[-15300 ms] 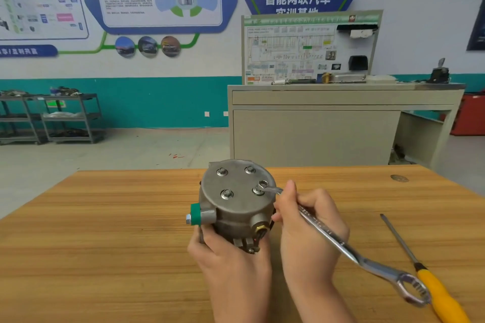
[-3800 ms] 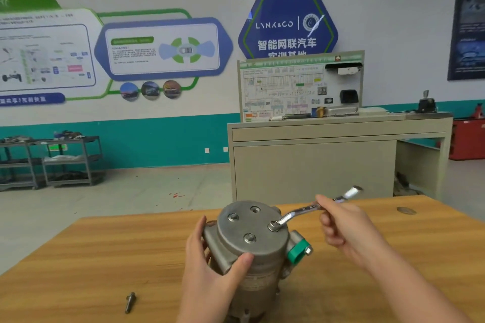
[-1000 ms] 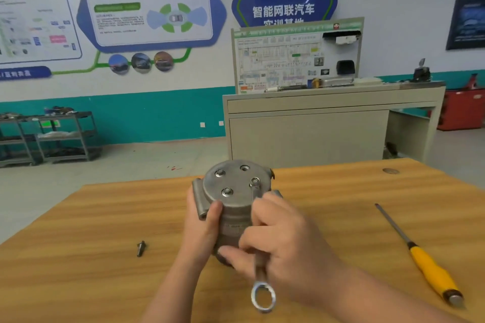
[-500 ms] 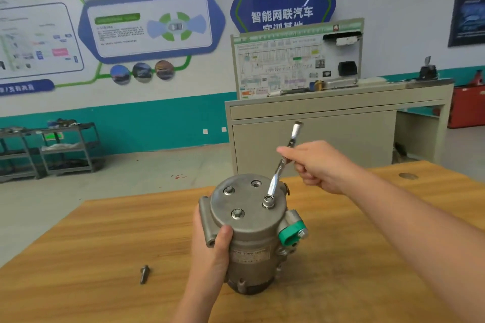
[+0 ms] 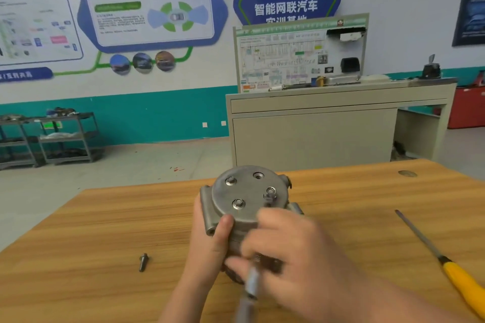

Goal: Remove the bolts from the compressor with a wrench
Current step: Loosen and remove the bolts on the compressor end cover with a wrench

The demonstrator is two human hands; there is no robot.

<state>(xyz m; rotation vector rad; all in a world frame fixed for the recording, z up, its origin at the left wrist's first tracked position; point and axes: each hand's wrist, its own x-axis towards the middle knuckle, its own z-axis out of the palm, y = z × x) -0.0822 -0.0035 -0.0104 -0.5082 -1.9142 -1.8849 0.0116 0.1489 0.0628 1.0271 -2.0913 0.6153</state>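
Note:
The grey metal compressor [image 5: 248,196] stands upright on the wooden table [image 5: 105,231]. Its round top plate shows three bolts and one empty hole at the back. My left hand [image 5: 210,241] grips its left side, thumb on the rim. My right hand [image 5: 291,252] holds the silver wrench [image 5: 249,288], blurred by motion. The wrench's head sits on the right-hand bolt [image 5: 270,191] and its handle points toward me. One loose bolt [image 5: 143,262] lies on the table to the left.
A screwdriver with a yellow handle [image 5: 446,262] lies on the table at the right. A small round hole [image 5: 407,173] marks the far right corner of the tabletop. Beyond the table stand a beige bench [image 5: 328,126] and shelving carts [image 5: 52,139].
My right hand has swung the wrench handle from pointing away, up at the back, round to pointing toward me. The compressor has turned in my left hand; its green cap is now hidden.

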